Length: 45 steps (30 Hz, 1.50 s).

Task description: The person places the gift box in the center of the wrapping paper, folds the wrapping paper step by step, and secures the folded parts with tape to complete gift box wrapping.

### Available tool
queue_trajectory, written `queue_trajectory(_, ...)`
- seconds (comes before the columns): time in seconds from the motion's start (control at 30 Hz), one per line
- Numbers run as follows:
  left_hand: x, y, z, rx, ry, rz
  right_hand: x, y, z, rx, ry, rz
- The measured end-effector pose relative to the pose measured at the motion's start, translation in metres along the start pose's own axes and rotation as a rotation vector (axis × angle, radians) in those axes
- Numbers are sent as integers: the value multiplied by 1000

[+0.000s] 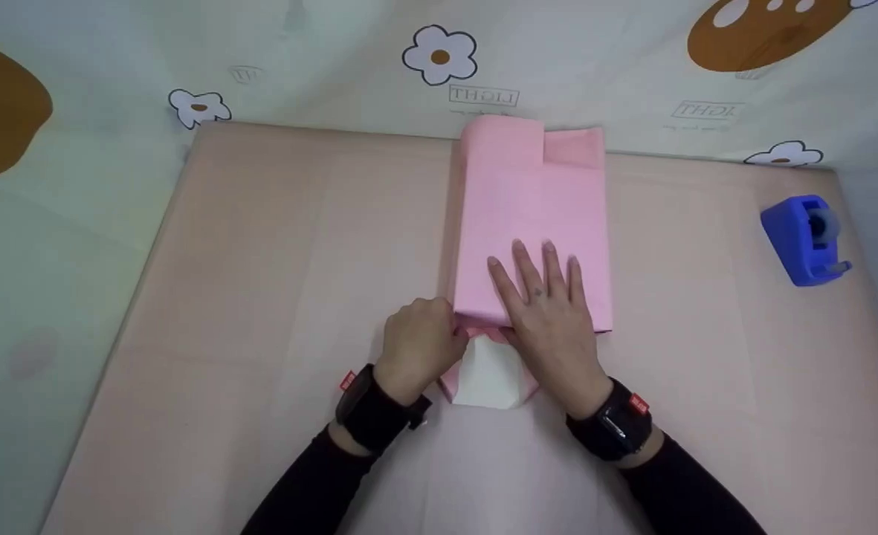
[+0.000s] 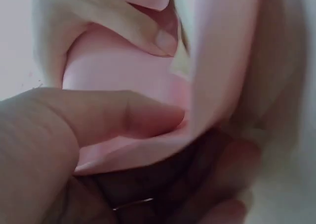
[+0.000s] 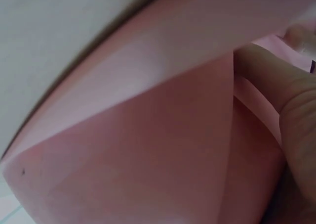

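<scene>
A box-shaped parcel in pink wrapping paper lies lengthwise on the table. At its near end a loose paper flap sticks out toward the person, white inside up. My left hand pinches the folded paper at the near left corner. In the left wrist view its thumb lies on the pink fold, with the other fingers curled beneath. My right hand rests on the parcel's top with straight, spread fingers. Its thumb reaches down against the end fold.
A blue tape dispenser with a roll of tape stands at the table's right side. The parcel's far end shows another unfolded paper edge. A pale curtain with printed flowers hangs behind the beige table surface.
</scene>
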<state>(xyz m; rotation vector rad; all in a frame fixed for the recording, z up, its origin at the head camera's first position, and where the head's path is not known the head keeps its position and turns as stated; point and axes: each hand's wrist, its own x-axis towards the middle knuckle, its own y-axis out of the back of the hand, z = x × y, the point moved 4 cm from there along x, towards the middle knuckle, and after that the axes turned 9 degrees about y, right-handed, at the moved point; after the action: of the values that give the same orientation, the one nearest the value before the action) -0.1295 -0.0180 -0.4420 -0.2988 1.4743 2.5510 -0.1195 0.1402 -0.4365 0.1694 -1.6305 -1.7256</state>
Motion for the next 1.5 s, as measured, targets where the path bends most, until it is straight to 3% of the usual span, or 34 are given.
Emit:
queue_trajectory(0.17, 1, -4, -2, -15, 2, 37, -1, 0, 0, 13, -5, 0)
queue_trajectory(0.43, -2, -10, -4, 35, -7, 124, -1, -2, 1, 27, -8, -4)
queue_trajectory(0.67, -10, -9, -10, 12, -17, 111, -1, -3, 2, 26, -10, 7)
queue_trajectory(0.73, -20, -5, -10, 77, -37, 200, -1, -3, 2, 29, -8, 2)
queue_trajectory(0.8, -34, -1, -7, 174, -78, 333, 0, -3, 1, 23, -6, -11)
queue_trajectory(0.9, -58, -1, 3, 293, -197, 490, 0, -2, 0, 12, -8, -36)
queue_trajectory(0.97, -70, -8, 10, 341, -306, 473, 1, -2, 0, 3, -10, -56)
queue_trajectory(1.03, -76, -19, 15, 379, -401, 388, 1, -2, 0, 3, -14, -67)
queue_trajectory(1.1, -78, -30, 18, 427, -448, 290, 0, -2, 0, 5, -16, -74)
queue_trajectory(1.2, -76, -42, 19, 473, -467, 229, 0, -3, 1, 9, -14, -75)
queue_trajectory(1.5, -72, -51, 22, 538, -381, 269, 0, -2, 1, 13, -12, -65)
